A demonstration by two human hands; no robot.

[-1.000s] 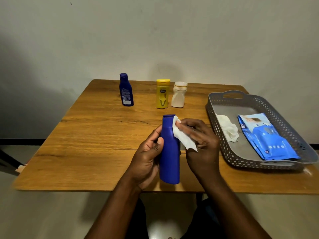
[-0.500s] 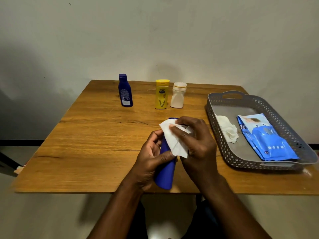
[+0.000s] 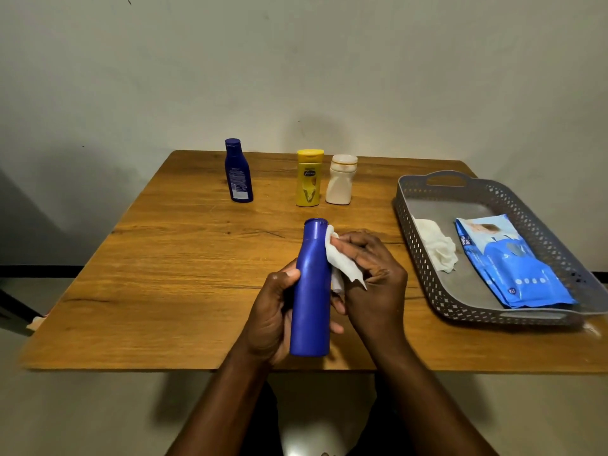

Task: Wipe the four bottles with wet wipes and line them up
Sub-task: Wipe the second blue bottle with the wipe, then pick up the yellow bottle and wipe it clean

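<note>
My left hand [image 3: 273, 319] grips the blue bottle [image 3: 312, 291] upright for access; my right hand [image 3: 368, 274] presses the wet wipe [image 3: 340, 261] against its side.

- Tall blue bottle [image 3: 312, 291]: plain, cap on, upright, held above the table's near edge.
- White wet wipe [image 3: 342, 263]: crumpled against the blue bottle's right shoulder.
- Dark blue bottle [image 3: 238, 171], yellow bottle [image 3: 309, 177] and white bottle [image 3: 341, 180]: upright at the far side, the yellow and white close together.
</note>
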